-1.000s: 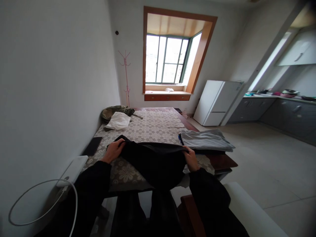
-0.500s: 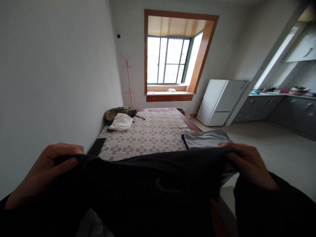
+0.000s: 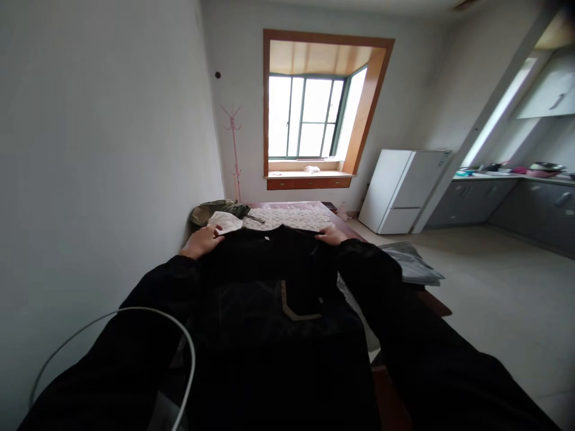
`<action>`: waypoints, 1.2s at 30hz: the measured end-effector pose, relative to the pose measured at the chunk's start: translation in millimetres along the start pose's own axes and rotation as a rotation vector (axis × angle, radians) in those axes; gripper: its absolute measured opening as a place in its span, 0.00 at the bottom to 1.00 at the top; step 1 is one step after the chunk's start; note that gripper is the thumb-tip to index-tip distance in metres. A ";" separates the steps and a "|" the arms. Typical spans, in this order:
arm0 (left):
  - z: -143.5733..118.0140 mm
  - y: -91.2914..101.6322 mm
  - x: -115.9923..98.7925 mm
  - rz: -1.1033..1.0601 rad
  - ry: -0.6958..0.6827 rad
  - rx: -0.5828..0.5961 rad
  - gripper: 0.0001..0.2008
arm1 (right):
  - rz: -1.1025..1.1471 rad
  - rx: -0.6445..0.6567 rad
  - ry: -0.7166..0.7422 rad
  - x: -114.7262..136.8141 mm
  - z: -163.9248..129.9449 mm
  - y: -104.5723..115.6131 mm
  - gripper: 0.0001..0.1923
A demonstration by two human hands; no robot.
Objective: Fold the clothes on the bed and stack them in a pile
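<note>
My left hand (image 3: 203,240) is closed on the upper left corner of a black shirt (image 3: 251,260). With its fingers closed too, my right hand (image 3: 331,235) grips the upper right corner. Between them the shirt is stretched wide over the patterned tablecloth (image 3: 287,218), and its far edge shows a small pale label. A tan-edged, pocket-like outline shows on the dark cloth nearer to me. Just beyond my left hand lies a white crumpled bag (image 3: 226,221). To the right, past my right forearm, is folded grey clothing (image 3: 411,263).
A camouflage backpack (image 3: 211,211) rests against the left wall. A white cable (image 3: 192,347) loops over my left sleeve. Further back stand a pink coat rack (image 3: 233,149) and a white fridge (image 3: 398,191). Grey kitchen cabinets (image 3: 471,203) line the right side.
Both hands have moved forward and closer together, carrying the shirt out over the tablecloth. The shirt now covers much of the pattern. The white cable has come into view.
</note>
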State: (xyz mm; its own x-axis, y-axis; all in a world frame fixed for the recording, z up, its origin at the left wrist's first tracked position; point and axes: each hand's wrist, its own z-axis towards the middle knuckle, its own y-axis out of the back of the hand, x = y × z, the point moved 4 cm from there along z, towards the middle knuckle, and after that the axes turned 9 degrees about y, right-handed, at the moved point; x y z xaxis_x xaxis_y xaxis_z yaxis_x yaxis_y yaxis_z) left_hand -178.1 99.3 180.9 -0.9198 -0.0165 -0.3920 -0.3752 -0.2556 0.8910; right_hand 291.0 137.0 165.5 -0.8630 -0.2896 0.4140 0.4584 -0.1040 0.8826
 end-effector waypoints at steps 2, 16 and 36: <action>4.2 -46.0 26.2 0.009 0.092 0.123 0.23 | -0.071 0.092 -0.054 -10.7 0.5 -39.0 0.15; 27.8 -133.4 96.5 0.027 0.187 0.277 0.15 | -0.100 0.203 -0.052 -67.5 35.7 -124.7 0.15; 27.2 -119.8 123.9 0.050 0.253 0.204 0.19 | -0.238 0.149 -0.129 -68.6 39.2 -141.3 0.16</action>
State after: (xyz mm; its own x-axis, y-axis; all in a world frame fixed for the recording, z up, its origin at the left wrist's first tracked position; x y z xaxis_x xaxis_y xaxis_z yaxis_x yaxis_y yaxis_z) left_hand -250.3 154.1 31.8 -0.8894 -0.2708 -0.3683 -0.3691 -0.0498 0.9281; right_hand 277.0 208.9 21.1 -0.9667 -0.1493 0.2079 0.2119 -0.0110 0.9772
